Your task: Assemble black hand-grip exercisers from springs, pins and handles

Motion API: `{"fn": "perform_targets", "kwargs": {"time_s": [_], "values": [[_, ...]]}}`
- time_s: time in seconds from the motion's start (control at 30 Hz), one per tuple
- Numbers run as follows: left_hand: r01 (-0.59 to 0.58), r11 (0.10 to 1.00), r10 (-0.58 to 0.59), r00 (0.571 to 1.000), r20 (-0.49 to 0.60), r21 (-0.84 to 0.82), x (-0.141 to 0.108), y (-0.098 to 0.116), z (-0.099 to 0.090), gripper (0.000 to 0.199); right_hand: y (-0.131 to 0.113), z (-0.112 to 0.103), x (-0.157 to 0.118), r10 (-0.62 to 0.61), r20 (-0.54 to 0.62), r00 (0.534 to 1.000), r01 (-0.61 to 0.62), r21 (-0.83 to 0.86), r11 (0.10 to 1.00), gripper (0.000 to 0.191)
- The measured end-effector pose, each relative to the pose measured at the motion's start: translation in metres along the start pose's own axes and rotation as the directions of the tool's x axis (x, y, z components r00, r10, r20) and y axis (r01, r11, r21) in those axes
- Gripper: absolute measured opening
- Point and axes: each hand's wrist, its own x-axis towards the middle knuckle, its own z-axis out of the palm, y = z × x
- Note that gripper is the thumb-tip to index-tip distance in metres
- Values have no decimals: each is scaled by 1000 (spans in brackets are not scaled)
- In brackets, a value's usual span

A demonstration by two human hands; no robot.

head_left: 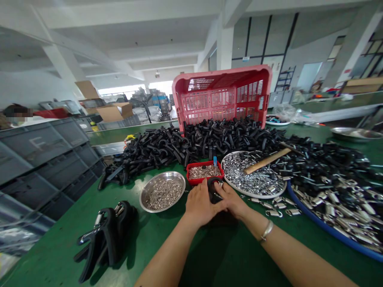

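A black plastic spring clamp (212,184) is between my two hands, just in front of the red tray; much of it is hidden by the fingers. My left hand (198,204) grips it from the left, fingers together and pointing away from me. From the right, my right hand (232,200) closes its fingers and thumb on the same clamp, near a small shiny metal part. Several assembled black clamps (109,235) with springs stand at the left on the green table (140,255). A small red tray (191,181) of metal pins lies just beyond my hands.
A steel bowl (143,204) holds small metal parts. Right of the tray, a white plate (257,196) of metal pieces carries a hammer (266,160). A blue-rimmed tray (329,234) contains springs. Black clamp parts (167,147) spill from a pink crate (221,71). Grey crates (44,159) stand left.
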Motion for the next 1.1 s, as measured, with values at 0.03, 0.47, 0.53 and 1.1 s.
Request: {"fn": "perform_targets", "kwargs": {"time_s": [0.03,0.47,0.53,1.1], "values": [[-8,999,8,1000,4,34,-2,1,2,97,1,1,-2,25,-12,1000,-24,47,999,45],[-207,972,183,965,188,115,23,-19,17,110,-52,-37,97,-48,147,988,154,-930,333,24],[-239,964,208,952,225,117,24,-18,22,112,-53,-28,119,20,195,981,185,-952,245,21],[104,988,-119,984,131,115,123,-28,3,25,-30,-43,137,-224,265,938,328,-888,323,19]]}}
